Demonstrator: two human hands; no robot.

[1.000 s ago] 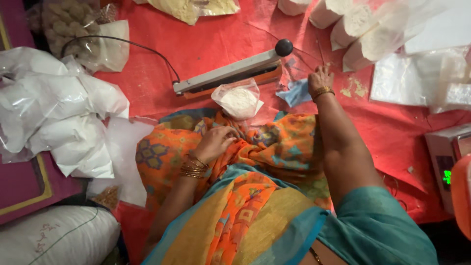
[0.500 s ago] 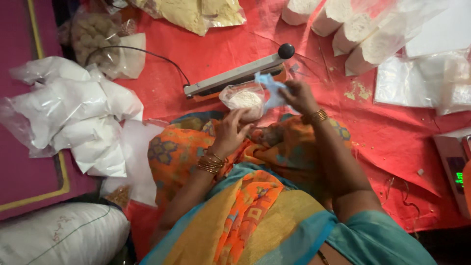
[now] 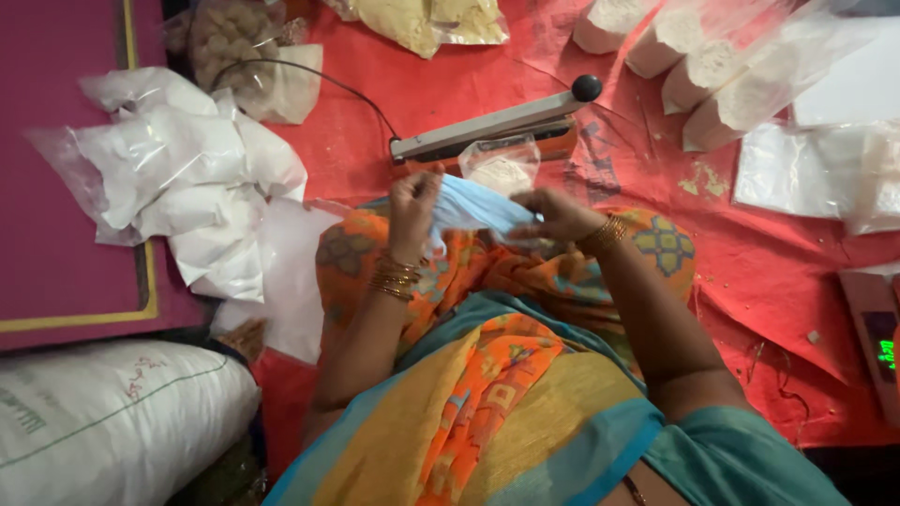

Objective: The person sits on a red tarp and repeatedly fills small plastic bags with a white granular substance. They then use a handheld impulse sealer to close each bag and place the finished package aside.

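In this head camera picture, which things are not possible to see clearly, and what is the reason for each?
- Light blue item: crumpled between left hand and right hand; its kind is unclear.
- Small clear pouch: lower part hidden behind the blue item.
- Scale: cut off by the right edge.
- White sack: cut off by the left and bottom edges.

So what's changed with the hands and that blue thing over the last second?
The right hand picked the light blue piece up from beside the heat sealer and brought it in over the lap. The left hand rose from the lap and took its other end, so both hands now hold it spread between them. The sealer, the small clear pouch of white powder and the pile of filled bags stayed put.
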